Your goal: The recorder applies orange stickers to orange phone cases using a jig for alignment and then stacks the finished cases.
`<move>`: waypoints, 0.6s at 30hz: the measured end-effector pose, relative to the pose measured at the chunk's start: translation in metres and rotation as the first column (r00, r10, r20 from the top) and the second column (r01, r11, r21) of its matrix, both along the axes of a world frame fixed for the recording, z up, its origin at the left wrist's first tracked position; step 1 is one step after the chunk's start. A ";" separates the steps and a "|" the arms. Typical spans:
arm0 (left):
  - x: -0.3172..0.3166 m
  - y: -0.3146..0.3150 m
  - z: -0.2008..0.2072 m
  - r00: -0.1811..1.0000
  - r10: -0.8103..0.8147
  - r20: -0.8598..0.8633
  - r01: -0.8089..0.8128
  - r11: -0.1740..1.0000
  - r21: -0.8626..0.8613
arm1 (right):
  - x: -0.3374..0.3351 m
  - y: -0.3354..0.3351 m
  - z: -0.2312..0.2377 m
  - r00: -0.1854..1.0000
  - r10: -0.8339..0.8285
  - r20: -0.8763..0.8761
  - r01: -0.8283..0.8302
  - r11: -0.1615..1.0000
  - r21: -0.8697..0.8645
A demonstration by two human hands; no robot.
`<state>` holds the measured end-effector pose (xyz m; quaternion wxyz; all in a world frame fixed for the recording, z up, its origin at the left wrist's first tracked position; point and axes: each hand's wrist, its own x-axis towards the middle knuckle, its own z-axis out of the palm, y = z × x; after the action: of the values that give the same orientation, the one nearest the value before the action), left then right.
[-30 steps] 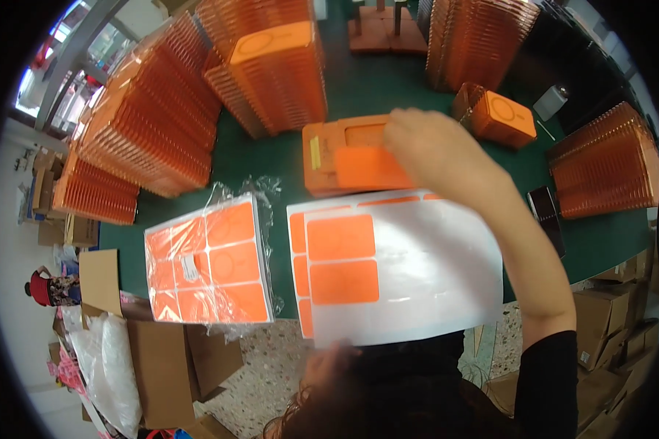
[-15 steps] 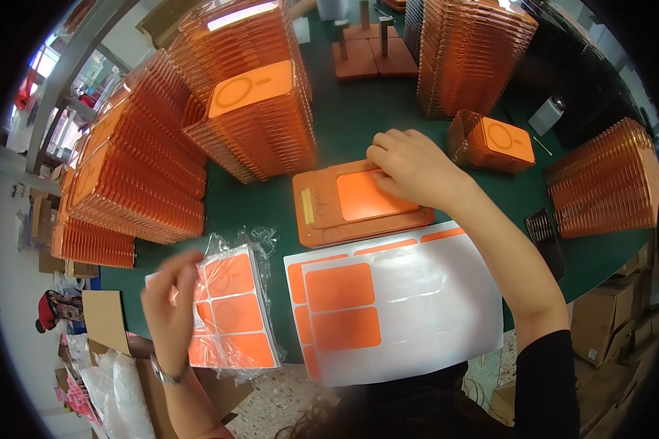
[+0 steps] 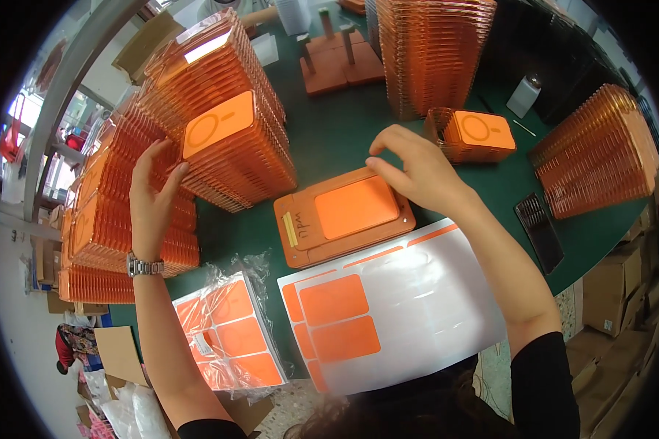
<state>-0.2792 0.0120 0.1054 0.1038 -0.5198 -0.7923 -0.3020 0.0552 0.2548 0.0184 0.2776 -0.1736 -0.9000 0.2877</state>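
Note:
My left hand (image 3: 154, 201) is raised with thumb and fingers apart, holding nothing. Its fingertips are close to a tall stack of clear-edged orange cases (image 3: 234, 157), whose top panel carries a ring and short bar outline; whether they touch it I cannot tell. Over the far right corner of an orange-brown block (image 3: 300, 249) hovers my right hand (image 3: 417, 172), fingers bent and thumb apart from them, with nothing visible between. A bright orange rounded panel (image 3: 357, 207) lies in the block's middle. In front rests a white sticker sheet (image 3: 432, 293) with orange rounded labels (image 3: 337, 296).
Plastic-wrapped orange label sheets (image 3: 234, 329) lie at the near left. More case stacks stand at left, at the back (image 3: 432, 58) and at right (image 3: 597, 157). Behind are a short case group (image 3: 483, 135), a white bottle (image 3: 523, 95) and brown blocks with posts (image 3: 344, 62). A dark tray (image 3: 538, 230) lies right.
My left hand has moved up and away from the wrapped label sheets to the case stack. My right hand's fingers have lifted off the panel on the block and spread a little.

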 end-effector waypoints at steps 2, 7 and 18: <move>-0.007 -0.004 -0.004 1.000 0.030 0.002 -0.030 0.999 0.039 | 0.010 0.004 -0.004 0.999 -0.041 0.006 0.041 0.997 -0.059; -0.005 -0.014 0.006 0.932 -0.109 0.345 0.070 0.990 0.123 | 0.028 0.003 -0.015 0.993 -0.092 -0.078 0.070 0.965 -0.251; 0.138 -0.039 -0.105 0.758 -0.326 0.565 0.206 0.942 0.266 | 0.035 -0.014 -0.041 0.986 -0.160 -0.034 0.120 0.846 -0.520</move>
<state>-0.1407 -0.0266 0.0001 -0.1487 -0.4924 -0.6696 -0.5358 0.0907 0.2404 -0.0222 0.2751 -0.2957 -0.7637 0.5035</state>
